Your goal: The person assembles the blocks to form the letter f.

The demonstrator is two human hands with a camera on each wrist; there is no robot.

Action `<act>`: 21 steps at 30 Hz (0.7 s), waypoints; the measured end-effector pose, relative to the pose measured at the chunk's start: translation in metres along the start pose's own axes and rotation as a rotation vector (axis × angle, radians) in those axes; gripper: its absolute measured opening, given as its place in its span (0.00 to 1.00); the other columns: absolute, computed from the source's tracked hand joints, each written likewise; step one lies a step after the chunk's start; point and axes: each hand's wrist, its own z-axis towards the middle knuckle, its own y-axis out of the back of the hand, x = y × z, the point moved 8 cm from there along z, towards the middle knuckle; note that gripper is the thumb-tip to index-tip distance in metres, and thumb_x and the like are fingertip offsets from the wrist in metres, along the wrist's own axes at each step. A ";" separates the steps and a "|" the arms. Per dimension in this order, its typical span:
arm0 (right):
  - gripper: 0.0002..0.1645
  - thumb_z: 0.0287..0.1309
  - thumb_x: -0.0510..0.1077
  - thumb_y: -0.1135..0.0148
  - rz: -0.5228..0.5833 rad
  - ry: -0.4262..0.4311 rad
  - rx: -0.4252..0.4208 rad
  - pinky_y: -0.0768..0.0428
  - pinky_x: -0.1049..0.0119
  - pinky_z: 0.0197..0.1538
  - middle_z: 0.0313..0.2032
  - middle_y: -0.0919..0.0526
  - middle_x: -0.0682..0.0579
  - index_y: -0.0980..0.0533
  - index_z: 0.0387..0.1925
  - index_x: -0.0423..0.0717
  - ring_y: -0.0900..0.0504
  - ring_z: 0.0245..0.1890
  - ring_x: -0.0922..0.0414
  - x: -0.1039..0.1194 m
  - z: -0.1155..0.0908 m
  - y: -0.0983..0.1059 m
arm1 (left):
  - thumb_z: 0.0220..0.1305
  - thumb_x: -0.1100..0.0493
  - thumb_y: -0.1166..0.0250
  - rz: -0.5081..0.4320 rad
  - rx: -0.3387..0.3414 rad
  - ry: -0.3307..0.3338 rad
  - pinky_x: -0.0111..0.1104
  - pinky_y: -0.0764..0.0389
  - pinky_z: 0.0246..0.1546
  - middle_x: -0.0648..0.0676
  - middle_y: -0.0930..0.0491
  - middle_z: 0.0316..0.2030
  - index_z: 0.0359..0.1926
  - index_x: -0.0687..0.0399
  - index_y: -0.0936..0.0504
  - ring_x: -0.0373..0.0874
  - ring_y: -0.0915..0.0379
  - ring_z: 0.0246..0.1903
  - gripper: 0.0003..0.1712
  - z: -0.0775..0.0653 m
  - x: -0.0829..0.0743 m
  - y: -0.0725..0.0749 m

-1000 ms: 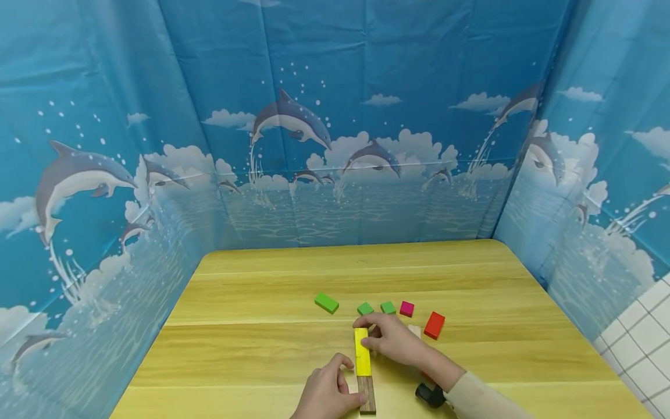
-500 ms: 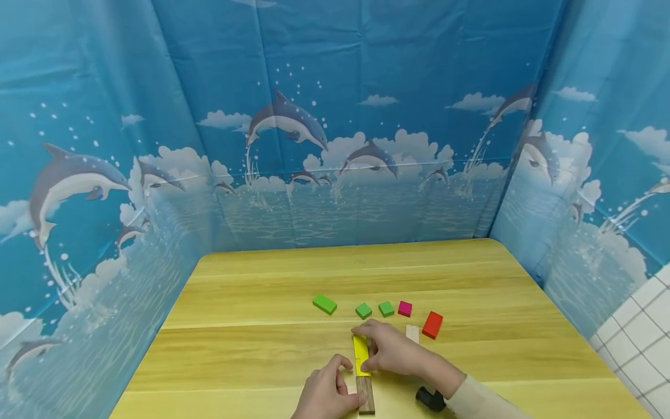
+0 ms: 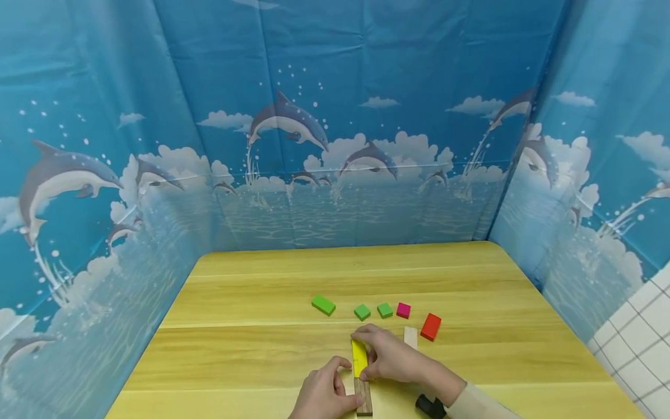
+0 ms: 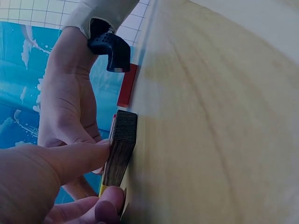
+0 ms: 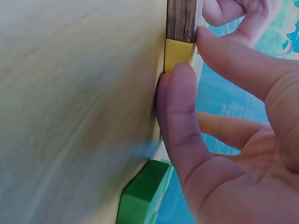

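Observation:
A yellow block (image 3: 359,358) lies lengthwise in front of me, end to end with a dark brown wooden block (image 3: 363,398) nearer to me. My right hand (image 3: 389,356) grips the yellow block, thumb close to the joint and fingers around its far part. With thumb and fingers, my left hand (image 3: 323,391) pinches the brown block from the left. In the left wrist view the brown block (image 4: 122,144) shows its dark end face, the thumb against its upper side. The right wrist view shows the yellow block (image 5: 178,53) meeting the brown one.
Beyond the hands lie a long green block (image 3: 323,305), two small green blocks (image 3: 362,312), a magenta block (image 3: 403,310) and a red block (image 3: 431,327). A pale wooden block (image 3: 410,336) is partly behind the right hand. A black wrist camera (image 3: 430,406) sits below the right sleeve.
The right hand has slid slightly toward me along the yellow block, its thumb now near the joint with the brown block. The left hand stays about where it was.

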 end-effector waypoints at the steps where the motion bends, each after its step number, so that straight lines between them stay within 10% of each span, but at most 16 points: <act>1: 0.47 0.49 0.44 0.19 -0.001 0.001 -0.001 0.20 0.71 0.37 0.68 0.33 0.41 0.30 0.69 0.39 0.22 0.33 0.65 0.000 0.000 0.000 | 0.52 0.49 0.21 0.000 0.001 0.000 0.28 0.30 0.19 0.41 0.27 0.20 0.55 0.52 0.22 0.35 0.31 0.16 0.32 0.000 0.000 0.000; 21: 0.44 0.55 0.39 0.24 0.103 0.034 -0.043 0.18 0.67 0.35 0.60 0.28 0.46 0.32 0.72 0.53 0.18 0.33 0.62 0.004 -0.005 0.018 | 0.52 0.50 0.21 -0.050 0.019 0.010 0.28 0.29 0.20 0.42 0.25 0.21 0.56 0.51 0.23 0.36 0.30 0.18 0.32 0.003 0.001 0.001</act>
